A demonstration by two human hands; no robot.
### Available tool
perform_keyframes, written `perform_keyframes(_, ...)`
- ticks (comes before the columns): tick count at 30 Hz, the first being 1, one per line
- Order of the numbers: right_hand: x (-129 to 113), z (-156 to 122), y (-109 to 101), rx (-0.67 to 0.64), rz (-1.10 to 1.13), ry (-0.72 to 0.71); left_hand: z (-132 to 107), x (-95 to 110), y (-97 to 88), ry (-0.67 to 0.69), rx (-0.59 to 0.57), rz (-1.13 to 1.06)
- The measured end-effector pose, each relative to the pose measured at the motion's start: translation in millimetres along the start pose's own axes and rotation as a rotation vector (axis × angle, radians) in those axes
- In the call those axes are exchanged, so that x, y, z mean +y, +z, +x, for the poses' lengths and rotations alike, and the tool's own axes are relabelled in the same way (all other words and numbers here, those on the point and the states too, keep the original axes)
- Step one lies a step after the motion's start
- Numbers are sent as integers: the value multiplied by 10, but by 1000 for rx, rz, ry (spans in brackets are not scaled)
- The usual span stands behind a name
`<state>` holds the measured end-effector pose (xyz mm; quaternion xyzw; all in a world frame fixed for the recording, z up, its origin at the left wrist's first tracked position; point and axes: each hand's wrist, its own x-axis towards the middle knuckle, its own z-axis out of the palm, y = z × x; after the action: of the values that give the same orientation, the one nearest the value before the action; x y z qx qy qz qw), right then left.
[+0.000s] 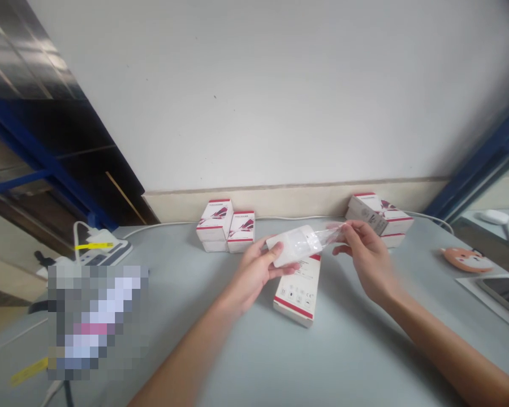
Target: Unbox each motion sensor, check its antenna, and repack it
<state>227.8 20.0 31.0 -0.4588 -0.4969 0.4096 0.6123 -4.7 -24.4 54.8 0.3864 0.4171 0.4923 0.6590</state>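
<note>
My left hand [258, 268] grips a flat white rectangular item [294, 246], thumb on top and fingers beneath. Clear plastic film [328, 234] runs from the item's right end to my right hand [360, 243], whose thumb and forefinger pinch it. Whether the film is a bag around the item or a loose wrapper, I cannot tell. Below the item, a white box with red edges [297, 291] lies flat on the grey table; its far end is partly hidden by the item and my left fingers.
Small white-and-red boxes stand in a left group [241, 229] and a right stack [382, 215] by the wall. A power strip [106, 251] with cables sits at left, near a pixelated patch. On the right lie an orange animal-face object [466, 260] and a dark phone-like slab [507, 297].
</note>
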Motion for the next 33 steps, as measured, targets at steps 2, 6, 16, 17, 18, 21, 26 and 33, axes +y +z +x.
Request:
perform_keyframes(2, -23, 2, -1, -4, 31, -9, -5, 11, 1, -1, -10, -14)
perform_keyframes(6, -29, 17, -12, 2, 43, 14, -20, 32, -2, -12, -13, -37)
perform_keyframes(16, 242, 350, -301, 299, 73, 19, -5, 142, -55, 14, 116, -224)
perform_keyframes(17, 272, 373, -324, 288, 60, 36, -11, 160, -45, 14, 104, -272)
perform_keyframes(18, 306, 391, -341, 271, 38, 55, -21, 178, -32, 13, 89, -314)
perform_keyframes(21, 436, 423, -372, 206, -151, 79, -68, 221, 16, 7, 55, -404)
perform_keyframes(26, 595, 399, -374, 165, -424, 24, -111, 227, 73, -19, -48, -459)
perform_keyframes(33, 151, 34, -128, -172, -441, -122, -64, 16, 130, -108, -195, -382)
